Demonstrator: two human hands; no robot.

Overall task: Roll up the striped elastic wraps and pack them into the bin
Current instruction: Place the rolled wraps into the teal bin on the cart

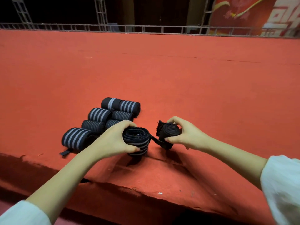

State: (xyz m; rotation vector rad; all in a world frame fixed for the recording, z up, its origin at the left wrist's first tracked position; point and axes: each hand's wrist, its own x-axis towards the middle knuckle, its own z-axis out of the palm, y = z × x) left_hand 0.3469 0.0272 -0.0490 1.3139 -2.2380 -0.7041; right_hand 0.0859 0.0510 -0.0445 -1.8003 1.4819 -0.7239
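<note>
My left hand (113,138) grips a rolled black wrap with grey stripes (138,142), held on end just above the red surface. My right hand (186,135) holds a smaller black roll (169,131), the other end of the same wrap, with a rough hook-and-loop tab sticking up on its left. A short black strap (155,140) joins the two rolls. Several finished striped rolls (100,120) lie in a cluster to the left, behind my left hand. No bin is in view.
The red felt-covered platform (178,78) stretches far back and to both sides. Its worn front edge (146,194) runs just below my forearms. A metal truss railing (146,29) and a red banner (259,13) stand at the back.
</note>
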